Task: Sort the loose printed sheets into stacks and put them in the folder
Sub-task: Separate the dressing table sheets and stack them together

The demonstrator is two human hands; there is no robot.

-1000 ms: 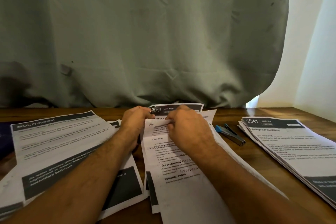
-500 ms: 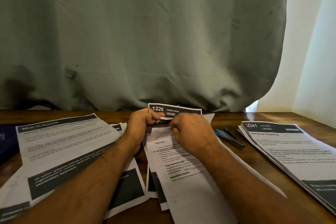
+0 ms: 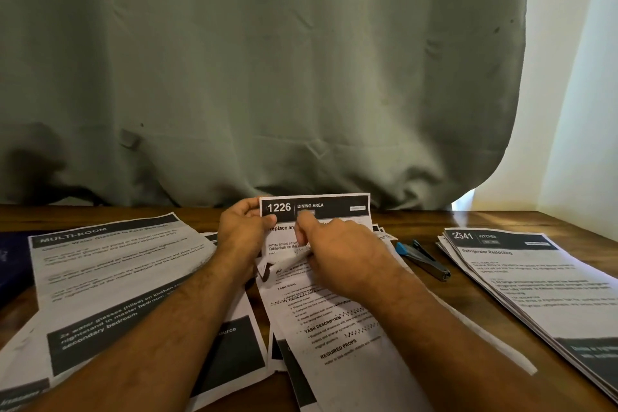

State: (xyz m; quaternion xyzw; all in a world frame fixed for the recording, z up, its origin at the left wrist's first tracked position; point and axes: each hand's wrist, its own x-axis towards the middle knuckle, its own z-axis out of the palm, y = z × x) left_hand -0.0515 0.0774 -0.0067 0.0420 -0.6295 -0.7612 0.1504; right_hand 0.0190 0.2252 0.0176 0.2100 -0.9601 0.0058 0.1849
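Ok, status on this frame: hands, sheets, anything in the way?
Left hand pinches the 1226 Dining Area sheet by its top corner. Right hand peels the curled sheet below it. Staple remover lies clear, right.

The sheet at the centre is white with a black header band and white lettering. The papers at lower left are white with black bands. The stack at right is white, its header black. The stapler is blue and dark metal. The table is brown wood, the curtain grey-green, plain.
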